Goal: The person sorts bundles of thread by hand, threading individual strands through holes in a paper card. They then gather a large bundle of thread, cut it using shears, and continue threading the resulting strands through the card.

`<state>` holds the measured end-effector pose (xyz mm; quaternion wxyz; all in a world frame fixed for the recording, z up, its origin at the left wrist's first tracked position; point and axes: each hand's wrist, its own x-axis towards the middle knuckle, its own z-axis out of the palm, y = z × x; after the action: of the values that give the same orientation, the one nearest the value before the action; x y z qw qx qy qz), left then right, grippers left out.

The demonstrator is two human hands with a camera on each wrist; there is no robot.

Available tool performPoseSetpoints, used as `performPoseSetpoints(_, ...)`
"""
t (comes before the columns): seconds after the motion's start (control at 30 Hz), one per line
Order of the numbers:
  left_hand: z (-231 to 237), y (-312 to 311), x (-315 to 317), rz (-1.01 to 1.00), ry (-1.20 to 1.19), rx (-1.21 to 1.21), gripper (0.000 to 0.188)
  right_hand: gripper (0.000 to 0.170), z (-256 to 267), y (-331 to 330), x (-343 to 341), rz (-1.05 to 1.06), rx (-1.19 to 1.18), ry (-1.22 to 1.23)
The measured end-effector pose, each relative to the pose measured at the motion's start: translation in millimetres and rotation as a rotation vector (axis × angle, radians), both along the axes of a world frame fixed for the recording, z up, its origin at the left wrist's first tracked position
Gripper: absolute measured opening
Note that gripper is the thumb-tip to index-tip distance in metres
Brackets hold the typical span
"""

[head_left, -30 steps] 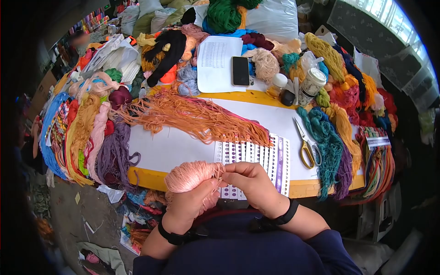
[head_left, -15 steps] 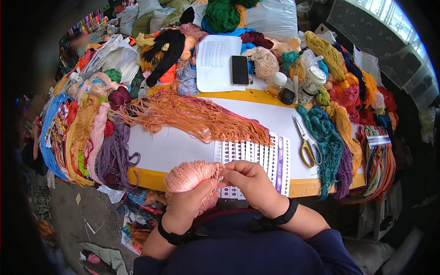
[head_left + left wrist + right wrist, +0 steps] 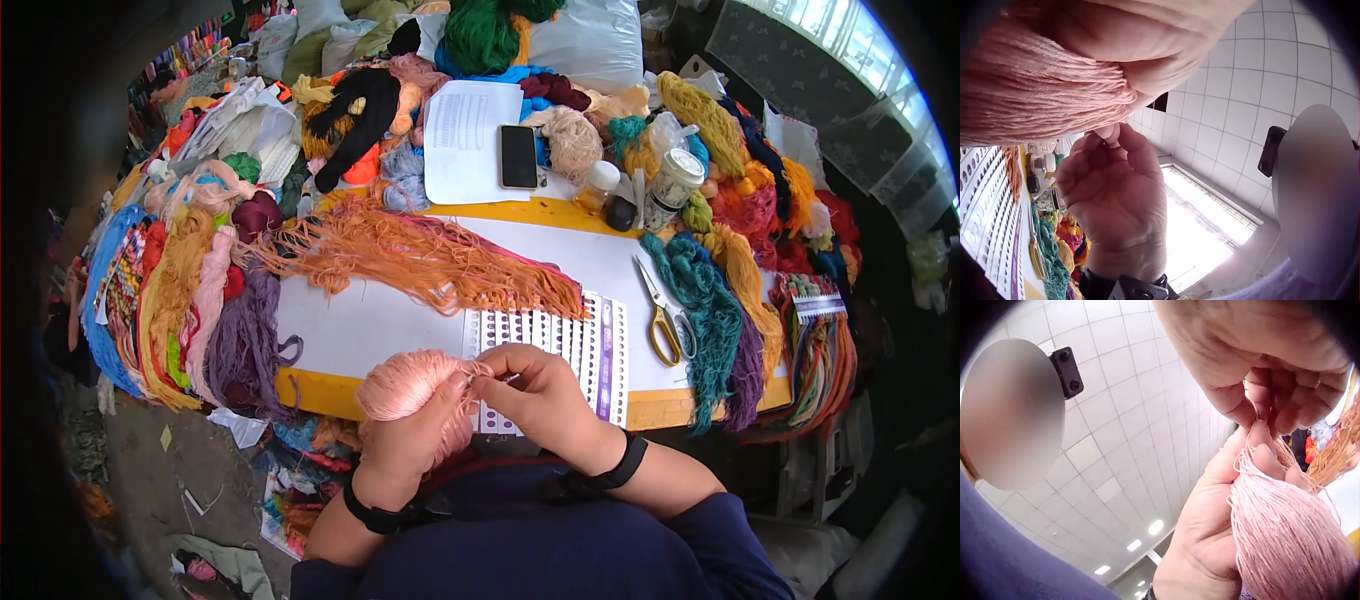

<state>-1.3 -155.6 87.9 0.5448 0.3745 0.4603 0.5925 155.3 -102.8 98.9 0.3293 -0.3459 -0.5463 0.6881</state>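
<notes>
A thick skein of pink yarn (image 3: pixel 405 385) is held over the table's front edge by my left hand (image 3: pixel 408 440), the thumb lying across its right end. At that same end, the thumb and fingertips of my right hand (image 3: pixel 545 400) pinch the strands. In the right wrist view both hands' fingertips meet at the gathered top of the pink skein (image 3: pixel 1291 537), where a few loops stand out. From the left wrist view, the right hand (image 3: pixel 1113 194) shows palm-on with its fingertips at the skein's end. Just beyond the hands lie white punched cards (image 3: pixel 540 335).
Loose orange yarn (image 3: pixel 400 255) spreads across the white tabletop. To the right are scissors (image 3: pixel 662 315) and teal yarn (image 3: pixel 695 290). A phone (image 3: pixel 518 157) rests on printed paper (image 3: pixel 465 120), near a lidded jar (image 3: pixel 675 185). Purple yarn (image 3: pixel 245 330) hangs over the left edge.
The hands stay at the skein's right end, with only small shifts of the right fingers. The whole head view has moved slightly.
</notes>
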Motion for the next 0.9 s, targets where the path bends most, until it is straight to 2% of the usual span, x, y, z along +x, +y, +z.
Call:
performPoseSetpoints(0.07, -2.1, 5.1, -13.4, -0.045, 0.017, 0.035, 0.016, 0.006, 9.0, 3.6, 1.0, -0.132, 0.435, -0.201)
performPoseSetpoints(0.1, -3.3, 6.1, -22.6, -0.086, 0.036, 0.060, 0.019, 0.006, 9.2, 11.6, 5.9, -0.133, 0.454, -0.162)
performPoseSetpoints(0.13, -2.7, 3.8, -33.6, -0.087, 0.033, 0.061, 0.019, 0.005, 13.1, 23.9, 13.0, -0.100, 0.262, 0.049)
performPoseSetpoints(0.2, 3.5, -7.5, -59.8, -0.144, -0.583, 0.096, 0.022, 0.010, 48.6, 43.1, 38.2, 0.076, -0.197, 0.490)
performPoseSetpoints(0.27, 22.2, -15.3, -86.9, 0.025, -0.599, 0.054, 0.020, 0.014, 78.3, 50.5, 66.1, 0.252, -0.291, 0.877)
performPoseSetpoints(0.33, -13.7, -31.3, -152.0, 0.232, -0.520, 0.206, 0.023, 0.013, 94.6, 47.4, 89.5, 0.023, -0.241, 0.875)
performPoseSetpoints(0.4, -31.3, -50.2, -206.9, 0.486, -0.775, 0.145, 0.031, 0.010, 84.4, 65.8, 123.6, -0.128, -0.213, 0.716)
performPoseSetpoints(0.43, -31.8, -56.8, -222.4, 0.484, -0.776, 0.138, 0.031, 0.010, 77.4, 76.0, 139.4, -0.265, -0.194, 0.557)
performPoseSetpoints(0.5, -26.4, -70.5, -245.3, 0.679, -0.807, -0.023, 0.039, 0.015, 53.7, 102.4, 186.1, -0.422, -0.182, 0.454)
performPoseSetpoints(0.53, -29.8, -80.2, -257.5, 0.673, -0.811, -0.039, 0.039, 0.015, 49.5, 110.7, 210.1, -0.504, -0.179, 0.425)
performPoseSetpoints(0.6, -44.7, -104.4, -282.3, 0.280, -0.698, 0.022, 0.042, 0.020, 57.9, 120.0, 239.6, -0.714, -0.138, 0.357)
performPoseSetpoints(0.63, -57.1, -112.7, -297.1, 0.226, -0.886, 0.121, 0.041, 0.019, 57.4, 128.3, 261.4, -0.799, -0.152, 0.395)
performPoseSetpoints(0.67, -72.0, -128.3, -319.8, 0.219, -0.893, 0.108, 0.041, 0.018, 52.6, 138.5, 291.6, -0.804, -0.115, 0.407)
performPoseSetpoints(0.73, -96.6, -156.6, -355.4, 0.474, -0.075, 0.158, 0.037, 0.015, 56.1, 149.2, 331.6, -0.955, -0.085, 0.444)
performPoseSetpoints(0.77, -90.4, -161.8, -353.8, 0.464, -0.078, 0.152, 0.037, 0.014, 62.3, 153.0, 346.9, -1.034, -0.056, 0.460)
performPoseSetpoints(0.8, -72.1, -168.7, -351.5, 0.436, -0.373, 0.229, 0.036, 0.013, 70.0, 156.7, 363.1, -1.110, -0.025, 0.476)
performPoseSetpoints(0.83, -58.1, -175.7, -350.2, 0.403, -0.668, 0.303, 0.035, 0.011, 77.8, 159.5, 387.9, -1.094, -0.058, 0.502)
performPoseSetpoints(0.87, -56.7, -187.2, -361.2, 0.396, -0.670, 0.298, 0.035, 0.010, 87.1, 157.8, 398.8, -1.100, 0.041, 0.399)
performPoseSetpoints(0.9, -59.0, -200.6, -381.3, 0.370, -0.618, 0.323, 0.035, 0.010, 98.3, 157.3, 397.3, -1.193, 0.126, 0.313)
